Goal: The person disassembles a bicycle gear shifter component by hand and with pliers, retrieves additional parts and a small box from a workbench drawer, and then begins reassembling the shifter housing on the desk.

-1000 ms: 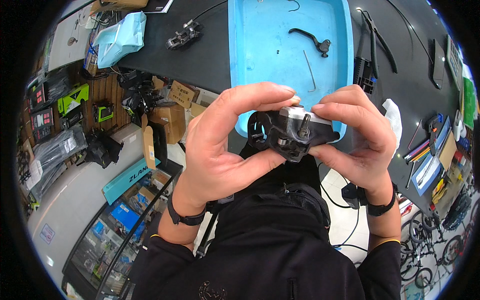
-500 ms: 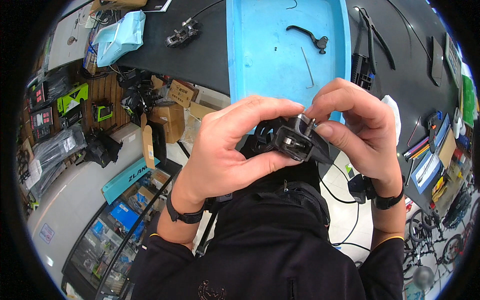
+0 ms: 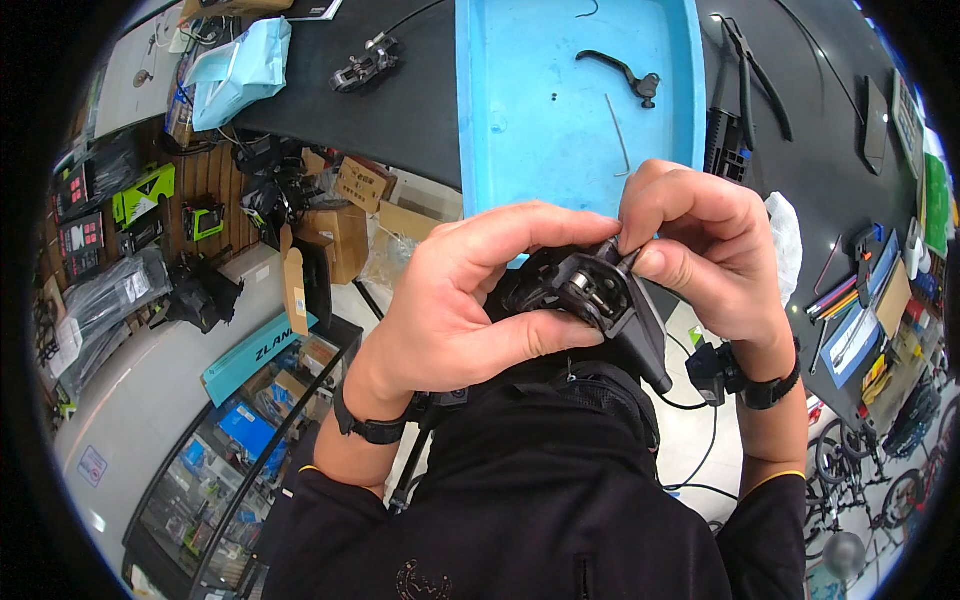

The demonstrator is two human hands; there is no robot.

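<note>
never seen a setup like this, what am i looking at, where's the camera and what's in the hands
There's no machine here: these are a person's bare hands. The view looks down from a wide fisheye camera on their head, so straight edges bend near the rim. The left hand holds a black part with metal pieces inside; the right hand has its fingertips at the upper edge, though whether they pinch it is hard to tell. Beyond, on a dark table, sits a blue tray with a black lever and a thin metal rod. Pliers lie right of it.
</note>
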